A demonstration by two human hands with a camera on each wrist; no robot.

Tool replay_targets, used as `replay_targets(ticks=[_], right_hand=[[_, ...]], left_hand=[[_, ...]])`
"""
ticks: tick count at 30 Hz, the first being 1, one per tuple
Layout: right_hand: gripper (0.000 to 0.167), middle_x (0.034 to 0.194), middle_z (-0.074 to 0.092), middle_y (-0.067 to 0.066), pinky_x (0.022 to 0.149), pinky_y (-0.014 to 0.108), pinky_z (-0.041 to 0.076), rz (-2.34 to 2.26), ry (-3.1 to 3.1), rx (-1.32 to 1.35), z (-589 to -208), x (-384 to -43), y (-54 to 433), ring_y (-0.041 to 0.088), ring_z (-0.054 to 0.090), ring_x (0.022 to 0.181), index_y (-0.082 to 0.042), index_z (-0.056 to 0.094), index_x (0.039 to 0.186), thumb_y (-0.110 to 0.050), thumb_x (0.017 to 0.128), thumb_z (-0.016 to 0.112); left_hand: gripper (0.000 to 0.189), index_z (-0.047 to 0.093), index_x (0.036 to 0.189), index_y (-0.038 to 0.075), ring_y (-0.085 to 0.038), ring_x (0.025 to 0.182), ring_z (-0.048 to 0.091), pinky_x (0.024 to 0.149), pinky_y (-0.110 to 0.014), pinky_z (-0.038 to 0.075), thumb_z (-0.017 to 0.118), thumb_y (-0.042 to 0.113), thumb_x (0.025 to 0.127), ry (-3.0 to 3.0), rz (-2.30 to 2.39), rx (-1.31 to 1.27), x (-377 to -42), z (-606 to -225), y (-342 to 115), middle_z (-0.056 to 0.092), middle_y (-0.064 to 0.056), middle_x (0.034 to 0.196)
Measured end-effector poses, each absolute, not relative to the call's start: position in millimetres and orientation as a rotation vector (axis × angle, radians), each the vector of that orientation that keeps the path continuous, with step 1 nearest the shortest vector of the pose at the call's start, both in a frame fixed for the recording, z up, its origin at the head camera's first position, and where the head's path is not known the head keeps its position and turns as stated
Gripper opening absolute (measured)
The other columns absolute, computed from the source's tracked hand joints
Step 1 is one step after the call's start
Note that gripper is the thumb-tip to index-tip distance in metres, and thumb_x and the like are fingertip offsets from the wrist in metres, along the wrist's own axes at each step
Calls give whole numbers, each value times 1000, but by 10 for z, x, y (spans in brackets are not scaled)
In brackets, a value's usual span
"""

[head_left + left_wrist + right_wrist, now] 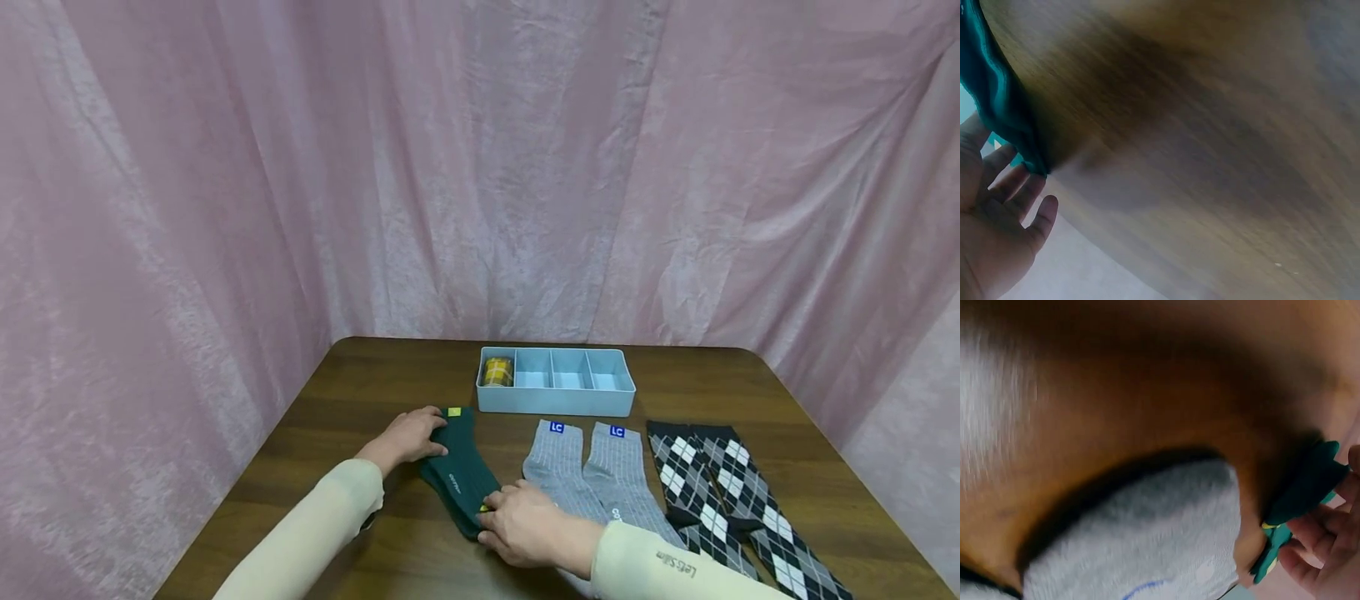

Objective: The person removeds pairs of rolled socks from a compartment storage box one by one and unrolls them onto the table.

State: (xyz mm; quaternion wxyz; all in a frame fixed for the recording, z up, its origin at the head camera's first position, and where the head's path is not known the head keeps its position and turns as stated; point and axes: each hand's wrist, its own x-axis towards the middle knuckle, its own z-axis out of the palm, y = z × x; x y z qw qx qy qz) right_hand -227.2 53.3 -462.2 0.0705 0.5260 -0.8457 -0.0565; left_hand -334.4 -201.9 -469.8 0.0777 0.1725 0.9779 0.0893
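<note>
A pair of dark green socks (467, 468) lies overlapped on the table, with yellow marks at the cuff and toward the toe. My left hand (411, 435) holds the left side of the cuff end; in the left wrist view the fingers (1017, 182) meet the wavy green edge. At the toe end my right hand (525, 523) pinches the fabric, seen bunched at the fingertips in the right wrist view. Under and beside the right forearm lie two grey socks (558, 467) with blue LC labels, partly hidden by that arm.
A light blue box (555, 403) with several compartments stands at the back; its leftmost one holds a rolled yellow checked item (497, 372). To the right lie two black, grey and white argyle socks (720, 483). Pink curtains (480, 167) hang behind the wooden table (405, 367).
</note>
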Motion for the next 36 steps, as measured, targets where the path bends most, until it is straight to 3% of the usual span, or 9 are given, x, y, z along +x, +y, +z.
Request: replay_targets(ticks=[7, 15, 22, 36], right_hand=[[33, 110, 68, -3, 75, 31, 49, -146, -2570, 1543, -4632, -2177, 528, 13, 63, 94, -23, 73, 118, -41, 103, 50], [29, 126, 66, 3, 89, 36, 51, 230, -2719, 1466, -4585, -2250, 480, 18, 62, 113, -15, 71, 124, -28, 100, 58], [37, 137, 60, 2, 96, 38, 46, 162, -2848, 1484, -4633, -2304, 506, 20, 56, 123, -19, 67, 130, -35, 96, 64], [39, 134, 62, 1, 99, 39, 45, 178, -2902, 1437, -4617, -2269, 585, 20, 58, 121, -20, 69, 127, -42, 94, 65]], left_hand=[[52, 61, 134, 7, -31, 134, 45, 110, -53, 33, 73, 33, 91, 2899, 258, 583, -3383, -4689, -1890, 49, -13, 145], [57, 61, 135, 10, -31, 136, 43, 111, -52, 31, 73, 43, 90, 2874, 289, 594, -3351, -4655, -1914, 48, -12, 147], [77, 51, 145, 10, -33, 141, 37, 112, -52, 31, 75, 51, 84, 2792, 346, 617, -3359, -4694, -1925, 38, -11, 155], [79, 48, 147, 12, -30, 143, 34, 113, -50, 30, 76, 50, 84, 2744, 361, 630, -3408, -4700, -1724, 35, -7, 157]])
